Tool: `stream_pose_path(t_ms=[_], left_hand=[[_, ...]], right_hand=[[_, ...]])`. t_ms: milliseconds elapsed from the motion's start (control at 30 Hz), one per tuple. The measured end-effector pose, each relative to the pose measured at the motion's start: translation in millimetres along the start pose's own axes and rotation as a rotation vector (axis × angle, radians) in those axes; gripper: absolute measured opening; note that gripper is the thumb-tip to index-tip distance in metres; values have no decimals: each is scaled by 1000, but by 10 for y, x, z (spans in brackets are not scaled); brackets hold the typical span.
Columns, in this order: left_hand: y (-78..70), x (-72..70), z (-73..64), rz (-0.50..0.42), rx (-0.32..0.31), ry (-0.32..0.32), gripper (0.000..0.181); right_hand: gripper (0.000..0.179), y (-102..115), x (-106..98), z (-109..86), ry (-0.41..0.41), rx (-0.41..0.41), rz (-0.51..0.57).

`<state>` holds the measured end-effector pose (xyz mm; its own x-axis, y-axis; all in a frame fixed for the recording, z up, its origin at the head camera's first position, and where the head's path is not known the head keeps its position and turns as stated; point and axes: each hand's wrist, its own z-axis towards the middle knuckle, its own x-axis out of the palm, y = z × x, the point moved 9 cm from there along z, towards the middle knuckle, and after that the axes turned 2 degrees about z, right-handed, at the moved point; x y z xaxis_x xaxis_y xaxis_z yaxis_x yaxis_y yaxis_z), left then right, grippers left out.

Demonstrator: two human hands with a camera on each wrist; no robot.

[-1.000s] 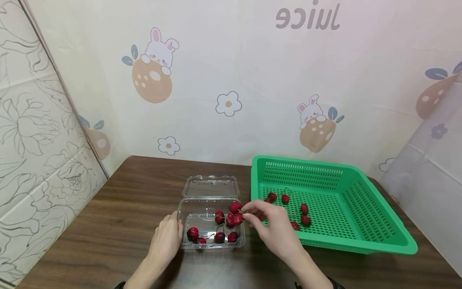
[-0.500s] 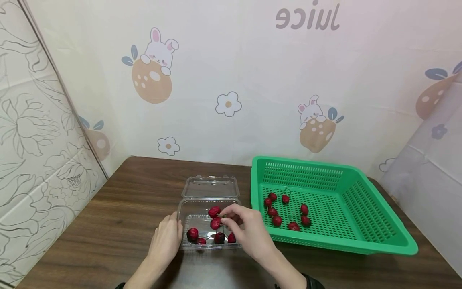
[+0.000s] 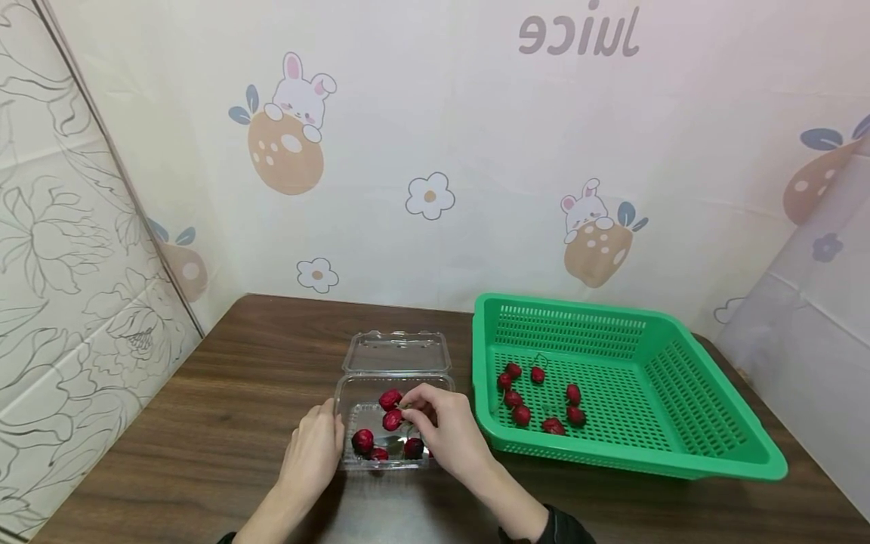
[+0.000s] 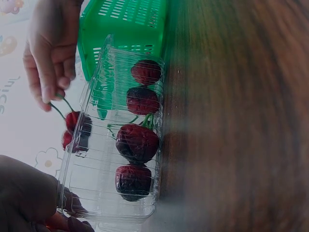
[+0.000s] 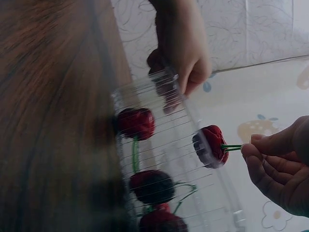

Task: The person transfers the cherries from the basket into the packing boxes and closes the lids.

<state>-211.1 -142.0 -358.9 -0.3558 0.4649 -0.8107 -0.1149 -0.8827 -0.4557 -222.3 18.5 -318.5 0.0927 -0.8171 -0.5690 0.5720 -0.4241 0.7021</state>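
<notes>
A clear plastic clamshell box (image 3: 370, 393) stands open on the wooden table and holds several red cherries (image 3: 362, 440). My left hand (image 3: 325, 427) grips the box's left wall, its fingers (image 5: 186, 72) curled over the rim. My right hand (image 3: 411, 412) hovers over the box and pinches the green stems of two cherries (image 3: 390, 409), which hang just inside it. The left wrist view shows this pair of cherries (image 4: 75, 129) dangling below my right hand (image 4: 50, 94). In the right wrist view one held cherry (image 5: 210, 145) hangs by its stem.
A green slotted basket (image 3: 680, 393) sits right of the box with several cherries (image 3: 537, 397) at its left end. The box's clear lid (image 3: 396, 350) lies flat behind it. Patterned walls close in the back and the left side.
My right hand carried the two cherries leftward from the basket's edge to over the middle of the box and lowered them. The left hand has stayed on the box.
</notes>
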Motion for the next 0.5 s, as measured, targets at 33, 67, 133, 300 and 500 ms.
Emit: stream_pose_path(t_ms=[33,67,133,300,500], left_hand=[[-1,-2,0,0,1,-1,12],[-2,-1,0,0,1,-3,10],[-4,-3,0,1,1,-5,8],[-1,1,3,3,0,0,8],[-3,8,3,3,0,-1,10]], right_hand=[[5,-20,18,4,5,7,-1],[5,-40,35,9,9,14,-2],[5,-76,67,15,16,23,-6],[5,-147,124,17,29,36,-19],[5,-212,174,17,47,53,-39]])
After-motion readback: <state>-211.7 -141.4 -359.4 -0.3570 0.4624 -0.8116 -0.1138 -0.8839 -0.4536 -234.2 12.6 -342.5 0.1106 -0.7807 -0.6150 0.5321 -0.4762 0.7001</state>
